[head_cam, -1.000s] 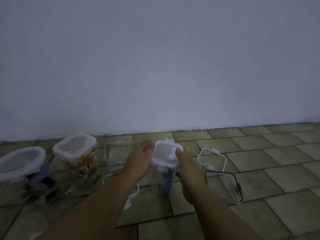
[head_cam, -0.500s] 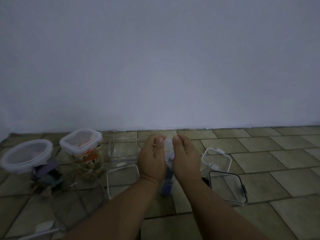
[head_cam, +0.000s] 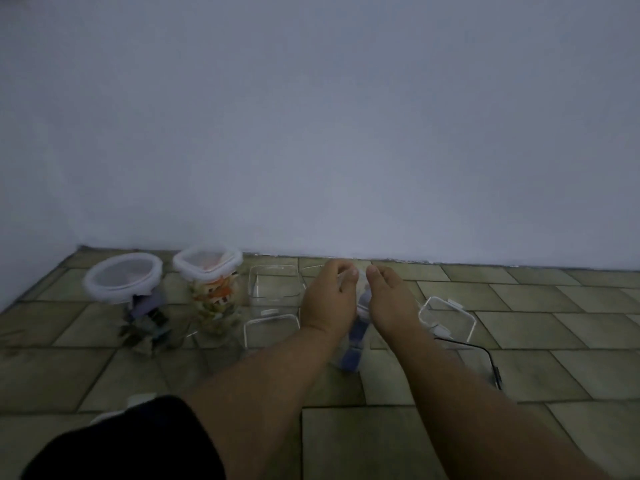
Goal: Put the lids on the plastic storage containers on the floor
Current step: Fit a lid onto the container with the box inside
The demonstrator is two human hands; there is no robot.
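Grip shifted: our left hand [head_cam: 329,299] and right hand [head_cam: 391,301], lately at the sides of the lid [head_cam: 362,308], now clamp over it, so we judge it seating on the jar [head_cam: 353,351] at 12 o'clock.

The lid [head_cam: 363,304] of the tall container [head_cam: 354,344] lay almost wholly hidden under the left hand [head_cam: 327,303] and right hand [head_cam: 391,303] curled over it. Right of that container, the forearm covered part of a black-rimmed lid [head_cam: 479,363]. Far left of it, the round-lidded jar [head_cam: 138,306] held blurred, unreadable contents.

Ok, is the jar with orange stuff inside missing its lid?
No, a white lid sits on top of the jar.
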